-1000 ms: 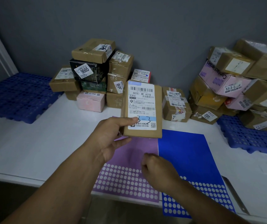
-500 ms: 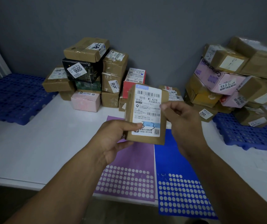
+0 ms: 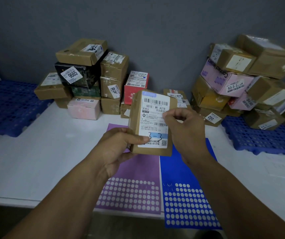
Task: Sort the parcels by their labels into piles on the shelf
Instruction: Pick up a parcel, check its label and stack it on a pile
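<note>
I hold a brown cardboard parcel [image 3: 135, 118] upright above the shelf. Its white label reads "501E- M1 A21B" and has "3-3" handwritten on a blue strip. My left hand [image 3: 119, 149] grips its lower left corner, thumb on the front. My right hand [image 3: 184, 128] has curled fingers that pinch at the label's right edge; anything between the fingertips is too small to see. One pile of parcels [image 3: 84, 80] stands at the back left and another pile [image 3: 241, 83] at the back right.
On the white shelf [image 3: 43, 152] below my hands lie a purple sticker sheet [image 3: 129, 195] and a blue sticker sheet [image 3: 188, 204], both with white dots. Blue perforated pallets lie at the far left [image 3: 5, 107] and far right [image 3: 262, 140]. A grey wall stands behind.
My right hand rose from the sticker sheets to the right side of the parcel's label. The parcel tilted slightly and stayed in my left hand.
</note>
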